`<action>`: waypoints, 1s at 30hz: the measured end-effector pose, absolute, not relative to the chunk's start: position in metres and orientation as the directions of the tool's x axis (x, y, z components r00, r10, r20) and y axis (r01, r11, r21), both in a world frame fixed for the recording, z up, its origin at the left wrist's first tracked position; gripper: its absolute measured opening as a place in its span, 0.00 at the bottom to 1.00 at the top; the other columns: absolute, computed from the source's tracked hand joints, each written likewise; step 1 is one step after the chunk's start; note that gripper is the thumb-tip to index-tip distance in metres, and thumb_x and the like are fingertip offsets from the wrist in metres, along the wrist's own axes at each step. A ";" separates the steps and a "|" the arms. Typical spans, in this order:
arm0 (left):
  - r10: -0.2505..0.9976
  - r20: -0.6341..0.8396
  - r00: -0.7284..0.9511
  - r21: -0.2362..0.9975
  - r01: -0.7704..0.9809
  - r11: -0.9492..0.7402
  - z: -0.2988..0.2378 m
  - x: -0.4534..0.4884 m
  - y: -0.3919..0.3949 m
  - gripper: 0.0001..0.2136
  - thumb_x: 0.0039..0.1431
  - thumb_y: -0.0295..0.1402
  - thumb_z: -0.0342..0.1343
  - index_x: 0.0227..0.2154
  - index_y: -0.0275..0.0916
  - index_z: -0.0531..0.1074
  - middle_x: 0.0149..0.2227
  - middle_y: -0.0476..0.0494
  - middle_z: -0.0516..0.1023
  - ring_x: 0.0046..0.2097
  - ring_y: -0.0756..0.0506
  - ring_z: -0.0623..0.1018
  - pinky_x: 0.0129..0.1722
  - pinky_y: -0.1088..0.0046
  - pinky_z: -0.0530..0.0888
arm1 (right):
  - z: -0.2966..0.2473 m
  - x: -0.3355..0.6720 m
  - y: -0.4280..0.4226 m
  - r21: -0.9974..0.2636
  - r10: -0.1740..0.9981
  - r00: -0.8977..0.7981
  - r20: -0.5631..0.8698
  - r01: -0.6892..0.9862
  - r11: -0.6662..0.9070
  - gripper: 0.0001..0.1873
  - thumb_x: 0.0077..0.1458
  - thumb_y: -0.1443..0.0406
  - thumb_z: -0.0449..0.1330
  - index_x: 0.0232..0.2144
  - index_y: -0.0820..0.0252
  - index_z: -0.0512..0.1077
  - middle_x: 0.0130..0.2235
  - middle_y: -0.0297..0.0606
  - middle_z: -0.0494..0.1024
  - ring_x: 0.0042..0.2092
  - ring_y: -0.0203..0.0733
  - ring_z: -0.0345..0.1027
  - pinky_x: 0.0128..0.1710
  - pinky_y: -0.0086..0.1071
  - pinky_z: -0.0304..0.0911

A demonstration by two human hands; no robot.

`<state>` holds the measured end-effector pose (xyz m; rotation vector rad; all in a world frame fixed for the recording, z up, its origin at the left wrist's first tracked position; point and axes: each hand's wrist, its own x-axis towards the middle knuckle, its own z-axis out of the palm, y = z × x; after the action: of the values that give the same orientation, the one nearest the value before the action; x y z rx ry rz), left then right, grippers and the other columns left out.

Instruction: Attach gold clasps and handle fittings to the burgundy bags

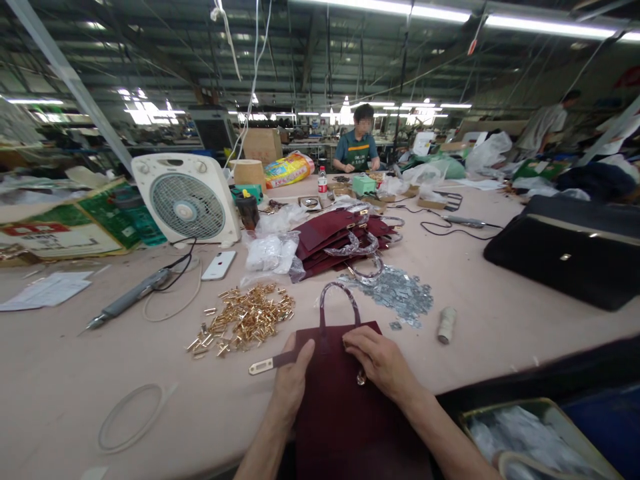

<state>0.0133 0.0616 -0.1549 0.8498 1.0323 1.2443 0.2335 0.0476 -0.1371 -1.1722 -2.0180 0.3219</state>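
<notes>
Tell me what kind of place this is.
Most likely a handbag workshop on a factory floor: a dark red bag up front, a stack of similar bags beyond, a heap of gold fittings on the long table, and another person working at its far end.

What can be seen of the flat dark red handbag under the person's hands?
The dark red handbag lies flat on the beige table, leather-like, its nearer end out of frame. A plastic-wrapped arched handle lies beyond its far edge. A side strap with a pale metal tip sticks out left. The left hand rests on that edge; the right hand lies flat on top, by a small metal fitting.
</notes>
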 end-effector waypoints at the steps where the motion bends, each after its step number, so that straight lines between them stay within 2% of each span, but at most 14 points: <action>1: 0.989 -0.149 0.015 0.935 -0.324 0.145 -0.156 0.013 0.061 0.25 0.55 0.48 0.68 0.50 0.39 0.76 0.50 0.40 0.84 0.53 0.36 0.81 0.55 0.61 0.77 | -0.137 0.233 0.046 -0.544 0.825 -0.281 0.490 0.641 0.542 0.12 0.71 0.64 0.55 0.51 0.53 0.76 0.49 0.41 0.80 0.47 0.42 0.77 0.50 0.35 0.74; 10: 0.988 -0.154 0.016 0.936 -0.319 0.150 -0.154 0.014 0.057 0.26 0.56 0.47 0.68 0.52 0.39 0.75 0.49 0.40 0.83 0.50 0.36 0.82 0.52 0.61 0.79 | -0.127 0.229 0.041 -0.433 0.831 -0.335 0.445 0.731 0.527 0.14 0.72 0.67 0.53 0.52 0.55 0.76 0.48 0.42 0.81 0.46 0.42 0.77 0.48 0.34 0.74; 14: 0.991 -0.127 0.045 0.945 -0.299 0.135 -0.153 0.014 0.057 0.24 0.58 0.47 0.66 0.54 0.40 0.74 0.53 0.40 0.82 0.54 0.36 0.80 0.56 0.61 0.76 | -0.124 0.229 0.039 -0.371 0.834 -0.365 0.413 0.769 0.520 0.15 0.72 0.68 0.52 0.54 0.56 0.74 0.48 0.43 0.80 0.47 0.43 0.77 0.49 0.36 0.73; 17: 0.992 -0.099 0.083 0.952 -0.282 0.118 -0.151 0.014 0.058 0.22 0.60 0.47 0.64 0.52 0.40 0.74 0.52 0.40 0.82 0.53 0.36 0.81 0.57 0.60 0.76 | -0.131 0.228 0.038 -0.343 0.836 -0.360 0.415 0.789 0.510 0.15 0.72 0.68 0.50 0.55 0.58 0.73 0.48 0.45 0.79 0.47 0.45 0.76 0.48 0.37 0.74; 22: 0.991 -0.093 0.096 0.969 -0.222 0.112 -0.147 0.014 0.058 0.21 0.61 0.47 0.63 0.52 0.40 0.75 0.52 0.40 0.82 0.54 0.36 0.80 0.54 0.61 0.76 | -0.141 0.226 0.037 -0.372 0.850 -0.311 0.425 0.796 0.477 0.15 0.72 0.68 0.50 0.55 0.59 0.72 0.46 0.45 0.78 0.46 0.45 0.76 0.46 0.36 0.74; 27: 0.991 -0.085 0.106 0.966 -0.233 0.108 -0.147 0.014 0.058 0.22 0.61 0.47 0.64 0.53 0.40 0.75 0.53 0.39 0.81 0.58 0.35 0.78 0.60 0.59 0.73 | -0.138 0.218 0.034 -0.440 0.883 -0.236 0.405 0.797 0.414 0.15 0.71 0.69 0.51 0.53 0.57 0.73 0.46 0.42 0.78 0.44 0.42 0.77 0.46 0.33 0.73; 30: 0.992 -0.071 0.107 0.966 -0.239 0.095 -0.148 0.014 0.057 0.21 0.60 0.47 0.64 0.52 0.40 0.75 0.53 0.40 0.82 0.58 0.35 0.78 0.61 0.59 0.72 | -0.139 0.213 0.032 -0.423 0.900 -0.192 0.391 0.831 0.361 0.14 0.70 0.68 0.51 0.52 0.56 0.74 0.45 0.42 0.79 0.43 0.42 0.78 0.43 0.31 0.73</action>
<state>0.0141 0.0569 -0.1477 1.0127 0.9967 1.1846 0.2125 0.0320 -0.1394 -1.4945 -2.0471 0.1550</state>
